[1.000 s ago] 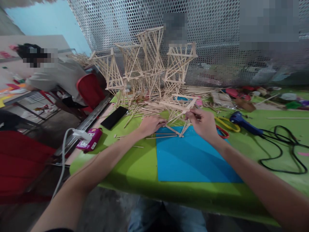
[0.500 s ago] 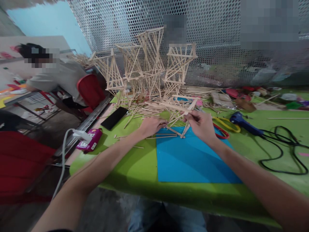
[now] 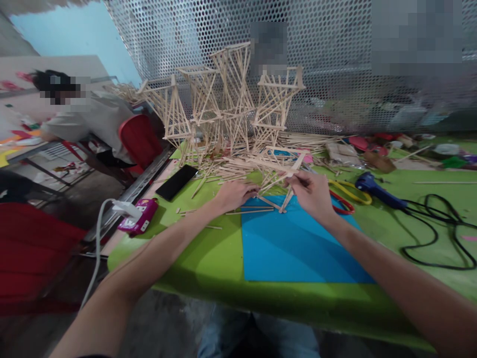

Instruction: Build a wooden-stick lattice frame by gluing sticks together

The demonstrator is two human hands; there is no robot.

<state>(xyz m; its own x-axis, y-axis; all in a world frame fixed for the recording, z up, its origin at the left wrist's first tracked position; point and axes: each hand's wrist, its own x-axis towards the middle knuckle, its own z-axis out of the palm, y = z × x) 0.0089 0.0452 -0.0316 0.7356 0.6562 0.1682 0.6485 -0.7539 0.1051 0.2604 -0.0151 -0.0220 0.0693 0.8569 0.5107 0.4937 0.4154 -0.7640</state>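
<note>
A small frame of wooden sticks (image 3: 273, 203) is held between my two hands, over the far edge of a blue sheet (image 3: 298, 248). My left hand (image 3: 235, 195) pinches its left corner with closed fingertips. On the other side, my right hand (image 3: 311, 191) grips the upper right part, thumb and fingers closed round the sticks. A few loose sticks (image 3: 249, 211) lie by my left wrist, partly on the sheet. Behind the hands is a heap of thin wooden sticks (image 3: 231, 166), with tall stick towers (image 3: 238, 89) standing over it.
Right of my right hand lie scissors (image 3: 350, 193) with yellow and red handles and a blue glue gun (image 3: 380, 191) with a coiled black cord. At left are a black phone (image 3: 177, 182) and a purple power socket (image 3: 143, 216). Another person (image 3: 89, 114) sits at a table far left.
</note>
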